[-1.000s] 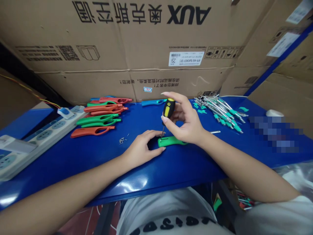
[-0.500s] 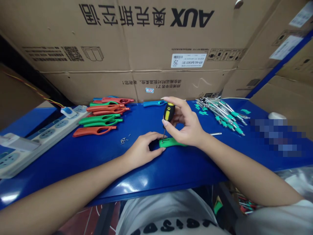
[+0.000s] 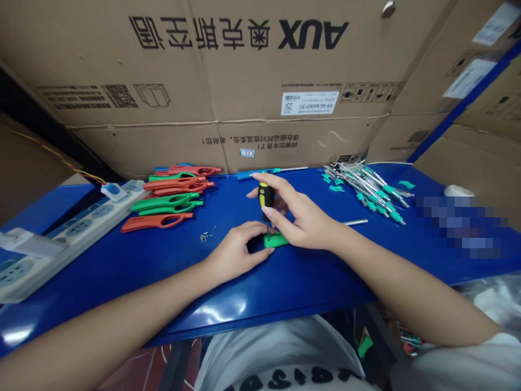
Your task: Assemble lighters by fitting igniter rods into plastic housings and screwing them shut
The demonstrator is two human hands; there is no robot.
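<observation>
My right hand (image 3: 299, 214) is closed around the handle of a black-and-yellow screwdriver (image 3: 266, 201). The screwdriver stands nearly upright, its tip down on the left end of a green long-nosed lighter (image 3: 277, 239) lying on the table. With thumb and fingers, my left hand (image 3: 238, 247) grips that same end of the lighter. Part of the lighter's body is hidden under my right hand, and its metal tube (image 3: 356, 222) sticks out to the right. A small heap of screws (image 3: 206, 235) lies left of my left hand.
Orange and green lighter bodies (image 3: 163, 221) are stacked at the left beside a white power strip (image 3: 77, 231). A blue lighter (image 3: 252, 174) lies at the back against the cardboard (image 3: 171, 141). Metal tubes with teal parts (image 3: 374, 193) are piled at the right on the blue table (image 3: 195, 304).
My right hand has moved left, and the screwdriver has gone from leaning to nearly upright, its tip still at the lighter's left end. My left hand has kept its grip.
</observation>
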